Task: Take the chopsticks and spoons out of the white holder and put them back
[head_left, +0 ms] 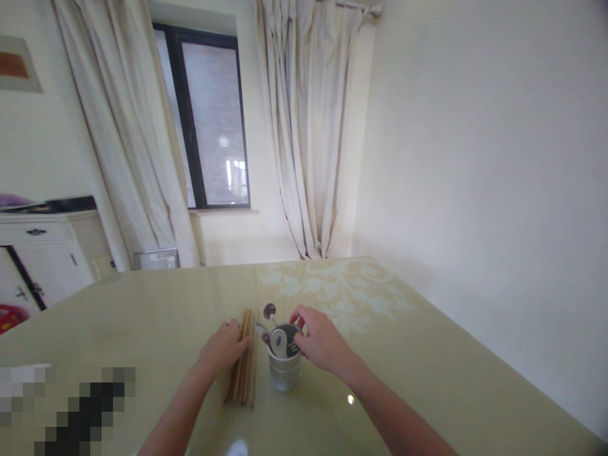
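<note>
A bundle of wooden chopsticks [246, 373] lies lengthwise on the table. My left hand [224, 347] rests on it from the left, thumb across the sticks and fingers curled at their left side. Just right of the bundle, a pale cylindrical utensil holder [285, 375] stands upright. Several utensils lean in it: a metal spoon [270, 310] sticks up, and a white spoon with a blue mark [278, 342] leans in front. My right hand [319, 335] is at the holder's right rim, thumb and fingers bent around it; the fingertips are partly hidden.
Both hands work over a large greenish table [156, 316] with a pale leaf pattern at its far right. A wall [484, 190] runs along the right edge. Curtains [313, 126] and a window [216, 120] are behind. A white cabinet [52, 244] stands left; a blurred dark patch [88, 405] covers the near left.
</note>
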A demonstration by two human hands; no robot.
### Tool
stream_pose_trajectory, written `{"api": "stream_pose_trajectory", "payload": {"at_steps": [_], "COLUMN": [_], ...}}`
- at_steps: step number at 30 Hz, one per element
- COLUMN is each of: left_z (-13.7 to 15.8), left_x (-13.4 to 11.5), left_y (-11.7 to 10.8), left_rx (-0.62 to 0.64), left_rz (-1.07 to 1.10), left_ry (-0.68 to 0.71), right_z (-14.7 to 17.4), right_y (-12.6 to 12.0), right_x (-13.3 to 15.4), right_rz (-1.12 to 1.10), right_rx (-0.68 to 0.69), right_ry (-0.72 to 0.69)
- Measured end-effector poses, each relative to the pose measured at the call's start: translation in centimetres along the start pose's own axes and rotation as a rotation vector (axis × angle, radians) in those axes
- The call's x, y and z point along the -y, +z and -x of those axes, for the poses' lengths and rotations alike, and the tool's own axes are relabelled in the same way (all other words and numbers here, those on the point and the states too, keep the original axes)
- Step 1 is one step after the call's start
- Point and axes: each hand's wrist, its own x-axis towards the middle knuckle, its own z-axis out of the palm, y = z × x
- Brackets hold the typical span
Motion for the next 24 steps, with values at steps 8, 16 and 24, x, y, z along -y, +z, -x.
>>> {"api": "stream_pose_trajectory", "payload": {"at_steps": [8,16,24], "left_z": [2.8,3.7,1.8], "left_x": [-2.8,-3.7,1.2], "left_y": [-6.7,-8.1,-8.4], "left_rx": [0.106,0.011,-0.409], "left_rz": [0.692,0.837,1.343], "left_ry": [0.493,0.477,0.004], "right_z": [0.0,0.1,0.1], "right_y": [0.1,-0.1,0.0], "right_x": [-0.2,0.0,0.0], "right_rz": [0.009,0.023,0.022], "right_rx": [-0.005,-0.006,-0.009], "right_ry": [0.012,0.002,0.003]}}
